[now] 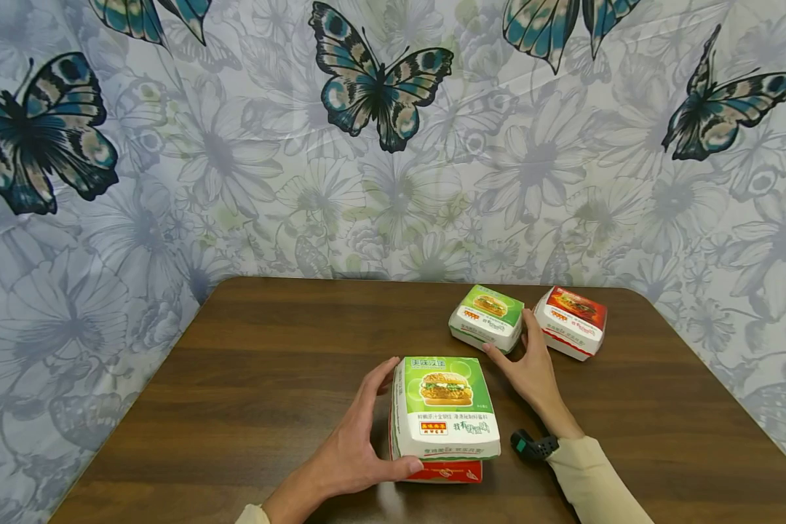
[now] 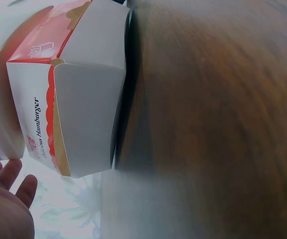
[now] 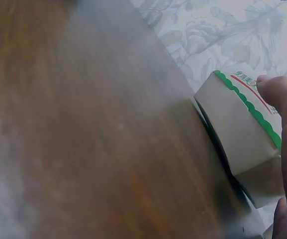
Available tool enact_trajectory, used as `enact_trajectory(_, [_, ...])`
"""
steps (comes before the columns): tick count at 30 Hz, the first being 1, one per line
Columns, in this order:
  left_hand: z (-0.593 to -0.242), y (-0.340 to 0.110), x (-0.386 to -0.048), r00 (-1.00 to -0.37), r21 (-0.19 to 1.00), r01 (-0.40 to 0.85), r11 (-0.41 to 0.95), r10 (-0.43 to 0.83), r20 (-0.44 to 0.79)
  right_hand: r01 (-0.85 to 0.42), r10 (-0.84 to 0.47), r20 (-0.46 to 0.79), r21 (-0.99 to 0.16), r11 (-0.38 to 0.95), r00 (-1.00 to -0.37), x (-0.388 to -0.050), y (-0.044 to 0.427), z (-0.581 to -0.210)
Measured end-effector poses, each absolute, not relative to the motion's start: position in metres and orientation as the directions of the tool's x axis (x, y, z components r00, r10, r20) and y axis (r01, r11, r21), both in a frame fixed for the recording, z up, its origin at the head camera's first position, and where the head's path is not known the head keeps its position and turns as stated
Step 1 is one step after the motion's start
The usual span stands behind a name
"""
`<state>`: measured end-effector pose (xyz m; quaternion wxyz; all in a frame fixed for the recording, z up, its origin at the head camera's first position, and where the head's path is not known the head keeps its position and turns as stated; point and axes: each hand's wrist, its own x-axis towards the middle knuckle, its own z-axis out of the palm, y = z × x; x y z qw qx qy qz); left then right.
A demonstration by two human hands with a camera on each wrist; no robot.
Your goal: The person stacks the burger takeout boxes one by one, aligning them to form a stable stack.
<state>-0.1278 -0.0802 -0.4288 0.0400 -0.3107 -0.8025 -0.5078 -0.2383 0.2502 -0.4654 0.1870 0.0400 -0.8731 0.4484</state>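
Observation:
Near the front of the table, a green-and-white hamburger box [image 1: 445,407] lies on top of a red hamburger box [image 1: 448,471], which shows mostly as a red front edge. My left hand [image 1: 350,447] holds the upper box from its left side, thumb at the front corner and fingers toward the back. In the left wrist view the red box [image 2: 86,109] stands on the table with the fingers beside the upper box. Farther back, my right hand [image 1: 530,367] grips a second green-and-white hamburger box [image 1: 487,313], thumb at its front and fingers along its right side.
Another red-and-white hamburger box [image 1: 573,320] sits just right of my right hand, near the back. A black wristband [image 1: 533,444] is on the right wrist. Behind the brown wooden table [image 1: 255,378] hangs a butterfly-patterned cloth [image 1: 399,204].

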Motion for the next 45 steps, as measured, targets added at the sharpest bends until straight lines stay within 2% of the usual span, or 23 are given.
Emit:
enact_trajectory(10, [-0.429, -0.081, -0.128, -0.791, 0.771, 0.565, 0.294, 0.458, 0.404, -0.226, 0.071, 0.323, -0.786, 0.576, -0.944, -0.244, 0.252, -0.465])
enact_trajectory(27, [-0.43, -0.081, -0.129, -0.784, 0.769, 0.572, 0.285, 0.464, 0.411, -0.165, 0.077, 0.303, -0.697, 0.697, -0.95, -0.25, 0.254, -0.465])
enact_trajectory(35, [-0.431, -0.081, -0.129, -0.782, 0.78, 0.567, 0.266, 0.473, 0.407, -0.186, 0.07, 0.316, -0.708, 0.681, -0.946, -0.248, 0.253, -0.464])
enact_trajectory(45, [-0.431, -0.081, -0.129, -0.771, 0.778, 0.578, 0.245, 0.477, 0.423, -0.144, 0.081, 0.258, -0.742, 0.654, -0.963, -0.246, 0.255, -0.464])
